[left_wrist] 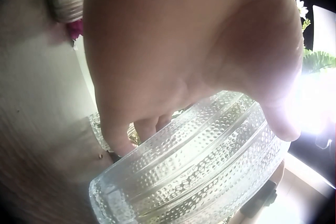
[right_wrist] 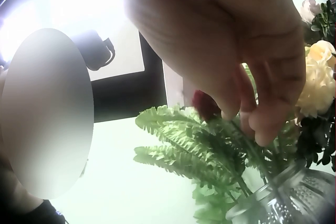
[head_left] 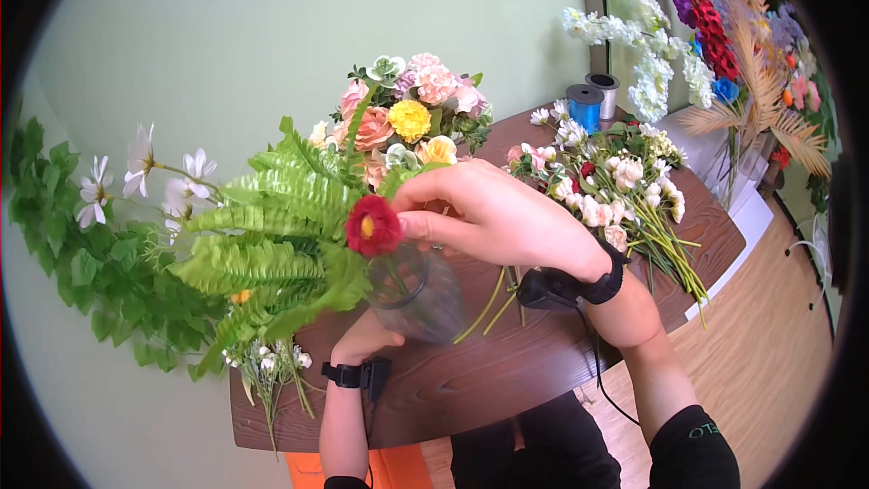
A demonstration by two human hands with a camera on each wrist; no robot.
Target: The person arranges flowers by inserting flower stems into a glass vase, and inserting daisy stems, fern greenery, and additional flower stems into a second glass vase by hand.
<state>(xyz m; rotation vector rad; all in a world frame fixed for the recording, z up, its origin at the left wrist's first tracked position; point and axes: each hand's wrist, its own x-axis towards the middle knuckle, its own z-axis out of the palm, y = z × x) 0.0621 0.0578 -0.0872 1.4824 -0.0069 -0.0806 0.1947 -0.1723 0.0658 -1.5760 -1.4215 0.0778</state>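
Note:
A clear glass vase stands tilted over the table's near side, green fern leaves spreading from its mouth to the left. My left hand grips it; the left wrist view shows the thumb and fingers of this hand round the textured glass. With its thumb and fingertips, my right hand pinches a red flower with a yellow centre, just below the bloom. In the right wrist view the right hand is above the vase mouth, the red bloom beside its fingertips.
Behind the vase is a pink and yellow bouquet. Cut white flowers lie on the table at the right, near blue and silver spools. Small white sprigs lie front left; leafy vines hang at the left.

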